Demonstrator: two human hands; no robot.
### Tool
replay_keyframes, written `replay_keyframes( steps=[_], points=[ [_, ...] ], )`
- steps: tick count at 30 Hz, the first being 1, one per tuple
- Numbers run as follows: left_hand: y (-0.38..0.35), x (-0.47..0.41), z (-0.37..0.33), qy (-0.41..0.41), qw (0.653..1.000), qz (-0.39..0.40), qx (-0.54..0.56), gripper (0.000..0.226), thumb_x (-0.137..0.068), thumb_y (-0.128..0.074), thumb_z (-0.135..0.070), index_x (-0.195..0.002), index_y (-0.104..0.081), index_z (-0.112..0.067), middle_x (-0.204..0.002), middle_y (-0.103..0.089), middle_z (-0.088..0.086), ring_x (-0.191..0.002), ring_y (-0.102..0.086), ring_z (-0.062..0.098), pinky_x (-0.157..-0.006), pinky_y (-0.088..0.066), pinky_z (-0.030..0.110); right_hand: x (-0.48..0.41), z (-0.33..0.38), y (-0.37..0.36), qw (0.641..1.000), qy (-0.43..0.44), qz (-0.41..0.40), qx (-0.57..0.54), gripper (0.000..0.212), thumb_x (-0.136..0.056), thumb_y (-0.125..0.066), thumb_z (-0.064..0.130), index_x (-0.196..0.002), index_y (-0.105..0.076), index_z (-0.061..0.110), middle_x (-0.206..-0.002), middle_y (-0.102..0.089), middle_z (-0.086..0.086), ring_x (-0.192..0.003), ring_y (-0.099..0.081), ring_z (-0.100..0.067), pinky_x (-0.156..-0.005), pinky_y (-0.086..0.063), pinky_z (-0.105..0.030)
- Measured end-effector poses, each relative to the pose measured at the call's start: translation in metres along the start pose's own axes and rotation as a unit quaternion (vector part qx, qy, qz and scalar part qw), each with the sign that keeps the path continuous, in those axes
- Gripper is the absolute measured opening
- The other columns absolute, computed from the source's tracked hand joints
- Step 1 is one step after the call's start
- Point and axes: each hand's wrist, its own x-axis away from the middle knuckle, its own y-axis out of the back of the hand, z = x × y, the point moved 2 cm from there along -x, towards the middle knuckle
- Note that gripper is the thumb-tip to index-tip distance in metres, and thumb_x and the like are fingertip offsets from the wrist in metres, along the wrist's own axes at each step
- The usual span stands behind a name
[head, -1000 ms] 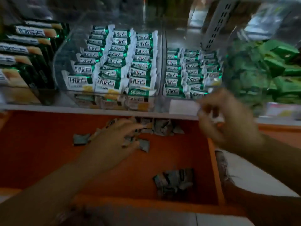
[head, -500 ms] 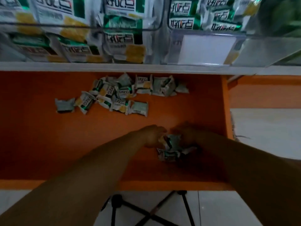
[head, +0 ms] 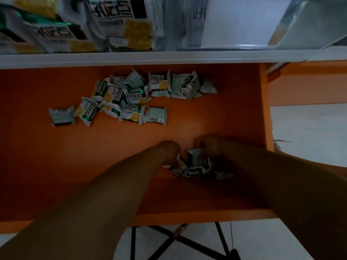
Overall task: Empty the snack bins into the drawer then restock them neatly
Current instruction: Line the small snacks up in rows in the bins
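Fingers of the right hand curl over an upright packet and pinch it on top of the small pile at the front right of the drawer. The left hand curls its fingers down at that pile's edge, but a grip cannot be told. Scattered packets lie toward the drawer's back, white, green and yellow, with bold black block characters and unreadable small print. Above the drawer's back edge, the snack bins hold packs with the same characters, beside a white card.
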Motion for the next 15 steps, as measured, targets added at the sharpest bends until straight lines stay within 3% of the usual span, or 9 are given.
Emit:
replay_keyframes(
  steps=[3, 7, 9, 12, 15],
  points=[
    [0.009, 0.021, 0.008, 0.002, 0.997, -0.029, 0.067, 0.023, -0.09, -0.069, -0.026, -0.099, -0.059, -0.007, -0.092, -0.055, 0.006, -0.08, -0.049, 0.017, -0.065, -0.04, 0.028, 0.014, 0.012, 0.006, 0.996, 0.009, -0.057, -0.07, 0.033, -0.081, -0.076, 0.011, -0.073, -0.048, 0.026, -0.091, -0.053, 0.001, -0.093, -0.055, -0.024, -0.071, -0.047, -0.03],
    [0.029, 0.072, 0.02, -0.011, 0.967, -0.142, 0.211, 0.014, -0.094, -0.063, -0.019, -0.103, -0.054, -0.011, -0.091, -0.06, 0.017, -0.06, -0.048, 0.017, -0.056, -0.04, 0.031, 0.056, 0.042, 0.032, 0.974, 0.042, -0.152, -0.163, 0.023, -0.086, -0.071, 0.012, -0.082, -0.048, 0.016, -0.076, -0.049, 0.004, -0.076, -0.052, -0.017, -0.054, -0.039, -0.02],
    [0.035, 0.097, 0.028, -0.013, 0.93, -0.212, 0.301, 0.027, -0.097, -0.06, -0.019, -0.122, -0.049, -0.019, -0.093, -0.061, 0.016, -0.059, -0.054, 0.017, -0.064, -0.048, 0.037, 0.085, 0.054, 0.048, 0.96, 0.053, -0.189, -0.2, 0.02, -0.088, -0.07, 0.017, -0.087, -0.05, 0.013, -0.079, -0.056, -0.002, -0.067, -0.054, -0.014, -0.052, -0.04, -0.02],
    [0.04, 0.137, 0.025, -0.011, 0.843, -0.293, 0.451, 0.04, -0.097, -0.06, -0.031, -0.132, -0.041, -0.028, -0.097, -0.057, 0.005, -0.088, -0.063, 0.031, -0.088, -0.054, 0.051, 0.128, 0.075, 0.07, 0.931, 0.088, -0.243, -0.26, 0.025, -0.083, -0.075, 0.024, -0.089, -0.056, 0.009, -0.087, -0.065, -0.013, -0.073, -0.059, -0.019, -0.061, -0.044, -0.029],
    [0.044, 0.18, 0.0, -0.064, 0.767, -0.303, 0.562, 0.067, -0.081, -0.07, -0.052, -0.139, -0.043, -0.033, -0.115, -0.055, 0.001, -0.103, -0.061, 0.024, -0.09, -0.056, 0.05, 0.17, 0.103, 0.082, 0.911, 0.126, -0.257, -0.298, 0.028, -0.082, -0.076, 0.028, -0.088, -0.057, 0.009, -0.088, -0.061, -0.015, -0.077, -0.055, -0.021, -0.066, -0.041, -0.031]
  ],
)
